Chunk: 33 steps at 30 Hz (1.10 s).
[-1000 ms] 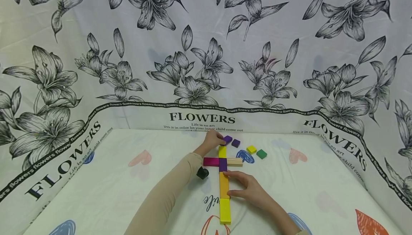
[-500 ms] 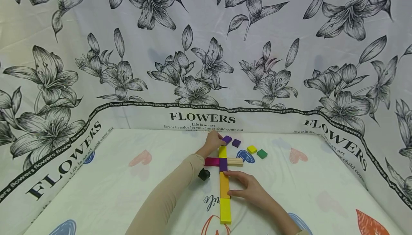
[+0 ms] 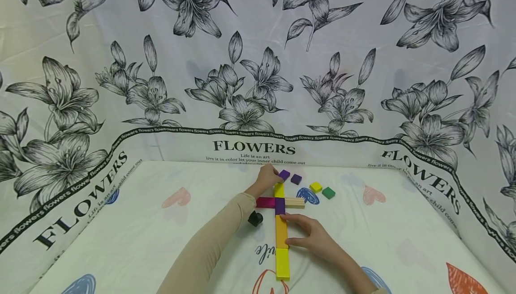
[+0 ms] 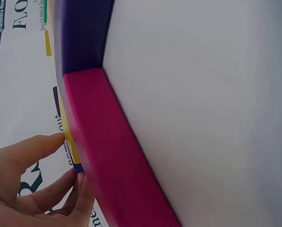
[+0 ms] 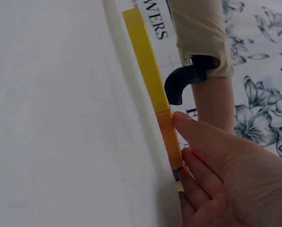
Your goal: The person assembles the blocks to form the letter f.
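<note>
Blocks lie in a long cross on the patterned cloth. My left hand [image 3: 268, 179] is at its far end, thumb and fingers pinching a slanted purple block [image 3: 284, 175] beside a yellow block [image 3: 279, 190]. In the left wrist view, a magenta block [image 4: 112, 142] hides part of that purple block. My right hand [image 3: 312, 236] touches the right side of the orange block [image 3: 281, 231] with thumb and forefinger, its fingers extended. Around the orange block stand a purple centre block [image 3: 280, 206] and a near yellow block [image 3: 282, 263]. A pale ridged block [image 3: 294, 202] forms the right arm.
Past the cross's right arm lie a small purple block [image 3: 296, 179], a small yellow block [image 3: 316, 187] and a green block [image 3: 328, 193]. A black wrist device [image 3: 255, 218] hangs under the left sleeve. A floral curtain [image 3: 258, 83] borders the back.
Hardly anything differs. The left forearm has shifted very slightly right over the magenta block, while the right hand keeps its place at the orange block.
</note>
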Each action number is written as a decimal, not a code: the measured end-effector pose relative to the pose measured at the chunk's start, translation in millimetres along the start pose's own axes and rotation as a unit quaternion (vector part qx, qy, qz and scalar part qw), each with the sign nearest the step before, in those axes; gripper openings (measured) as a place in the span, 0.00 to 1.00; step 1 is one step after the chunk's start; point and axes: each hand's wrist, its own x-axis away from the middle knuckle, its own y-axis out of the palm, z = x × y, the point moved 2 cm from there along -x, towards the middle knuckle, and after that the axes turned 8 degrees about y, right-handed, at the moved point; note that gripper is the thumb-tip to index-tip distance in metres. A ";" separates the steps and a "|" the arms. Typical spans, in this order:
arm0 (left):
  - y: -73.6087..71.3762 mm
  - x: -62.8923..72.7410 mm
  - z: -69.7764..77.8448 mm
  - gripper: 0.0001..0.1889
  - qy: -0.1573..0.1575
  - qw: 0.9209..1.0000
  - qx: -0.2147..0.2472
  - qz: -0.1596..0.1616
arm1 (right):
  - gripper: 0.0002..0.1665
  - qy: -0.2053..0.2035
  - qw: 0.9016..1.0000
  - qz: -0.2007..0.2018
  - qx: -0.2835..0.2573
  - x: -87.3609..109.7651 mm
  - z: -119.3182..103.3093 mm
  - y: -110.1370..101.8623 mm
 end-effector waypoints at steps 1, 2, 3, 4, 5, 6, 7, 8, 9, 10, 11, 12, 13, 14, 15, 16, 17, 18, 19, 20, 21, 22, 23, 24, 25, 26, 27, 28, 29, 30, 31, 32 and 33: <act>-0.1 0.2 -0.6 0.19 0.001 1.000 -0.003 0.000 | 0.34 -0.001 1.000 0.000 0.001 -0.1 0.4 0.2; -0.2 0.3 -1.0 0.19 0.000 1.000 -0.005 -0.001 | 0.34 0.000 1.000 0.000 0.000 -0.3 0.9 0.2; -0.5 0.6 -1.4 0.19 0.000 1.000 -0.007 -0.001 | 0.34 -0.001 1.000 -0.001 -0.001 -0.5 1.3 0.3; -0.8 0.7 -1.3 0.19 -0.001 1.000 -0.007 -0.002 | 0.34 -0.001 1.000 0.000 -0.001 -0.5 1.4 0.1; -1.0 1.2 -1.2 0.19 -0.002 1.000 -0.007 -0.003 | 0.34 -0.001 1.000 0.000 -0.002 -0.5 1.6 -0.1; -1.5 1.6 -1.0 0.18 -0.003 1.000 -0.006 -0.003 | 0.34 -0.002 1.000 0.000 -0.002 -0.6 1.7 -0.2; -1.7 1.9 -0.9 0.18 -0.004 1.000 -0.005 -0.003 | 0.34 -0.001 1.000 -0.001 -0.003 -0.6 1.8 -0.3; -1.8 2.1 -1.0 0.18 -0.005 1.000 -0.006 -0.004 | 0.34 0.000 1.000 -0.001 -0.004 -0.8 1.9 -0.2; -1.9 2.5 -1.1 0.17 -0.006 1.000 -0.007 -0.004 | 0.34 0.000 1.000 0.000 -0.003 -0.8 1.9 -0.1; -1.8 2.6 -1.5 0.17 -0.005 1.000 -0.009 -0.005 | 0.34 0.000 1.000 0.000 -0.003 -0.9 1.9 0.0; -1.9 2.8 -1.6 0.17 -0.005 1.000 -0.011 -0.006 | 0.34 0.000 1.000 0.000 -0.002 -1.0 1.8 0.1; -2.4 3.4 -1.4 0.17 -0.004 1.000 -0.012 -0.006 | 0.34 0.000 1.000 0.000 -0.001 -1.0 1.8 0.2; -3.2 4.4 -1.4 0.17 -0.002 1.000 -0.011 -0.007 | 0.34 0.000 1.000 0.000 -0.001 -1.0 1.7 0.2; -4.1 5.3 -1.5 0.17 0.002 1.000 -0.009 -0.006 | 0.34 0.000 1.000 0.001 -0.002 -0.9 1.7 0.2; -5.5 6.6 -1.5 0.17 0.008 1.000 -0.004 -0.002 | 0.34 -0.001 1.000 0.001 -0.001 -0.8 1.7 0.2; -7.1 8.0 -1.9 0.18 0.016 1.000 0.003 0.001 | 0.34 -0.002 1.000 0.002 -0.001 -0.7 1.6 0.1; -8.9 9.6 -2.1 0.18 0.025 1.000 0.012 0.006 | 0.34 -0.002 1.000 0.002 0.000 -0.5 1.5 0.2; -10.6 11.2 -2.7 0.19 0.037 0.999 0.022 0.010 | 0.34 -0.003 1.000 0.002 0.001 -0.3 1.3 0.2; -12.5 12.7 -4.0 0.19 0.049 0.998 0.032 0.015 | 0.34 -0.003 1.000 0.002 0.002 -0.4 1.0 0.5; -14.5 14.4 -4.9 0.20 0.061 0.997 0.041 0.019 | 0.34 -0.003 1.000 0.002 0.003 -0.5 0.7 0.7; -16.3 16.3 -5.7 0.20 0.074 0.996 0.050 0.022 | 0.34 -0.003 1.000 0.002 0.004 -0.6 0.4 0.9; -18.2 18.6 -6.2 0.21 0.086 0.994 0.057 0.022 | 0.34 -0.003 1.000 0.002 0.004 -0.6 0.0 1.0; -20.0 21.2 -6.3 0.22 0.097 0.993 0.065 0.020 | 0.34 -0.002 1.000 0.002 0.003 -0.6 -0.2 1.0; -21.8 24.1 -6.2 0.22 0.105 0.992 0.071 0.018 | 0.34 -0.002 1.000 0.003 0.004 -0.5 -0.5 1.0; -23.5 27.4 -6.0 0.23 0.113 0.991 0.076 0.014 | 0.34 -0.001 1.000 0.003 0.003 -0.4 -0.7 0.9; -24.9 31.0 -5.6 0.23 0.120 0.989 0.081 0.011 | 0.34 -0.001 1.000 0.003 0.001 -0.4 -0.7 0.7; -26.0 34.9 -5.3 0.24 0.123 0.988 0.089 0.005 | 0.34 -0.001 1.000 0.003 0.001 -0.3 -0.7 0.6; -27.2 39.0 -4.8 0.25 0.128 0.987 0.098 0.000 | 0.34 -0.002 1.000 0.004 0.002 -0.3 -0.6 0.4; -27.8 43.0 -4.4 0.25 0.128 0.986 0.106 -0.006 | 0.34 -0.002 1.000 0.004 0.001 -0.2 -0.6 0.3; -28.3 47.6 -4.2 0.26 0.130 0.985 0.114 -0.013 | 0.34 -0.004 1.000 0.004 0.002 -0.3 -0.4 0.3; -28.4 52.4 -4.0 0.26 0.130 0.984 0.122 -0.021 | 0.34 -0.004 1.000 0.003 0.002 -0.2 -0.2 0.3; -28.1 57.1 -4.1 0.27 0.129 0.983 0.130 -0.028 | 0.34 -0.005 1.000 0.004 0.004 -0.3 0.2 0.4; -27.8 61.9 -4.2 0.27 0.129 0.982 0.136 -0.036 | 0.34 -0.005 1.000 0.003 0.005 -0.2 0.3 0.6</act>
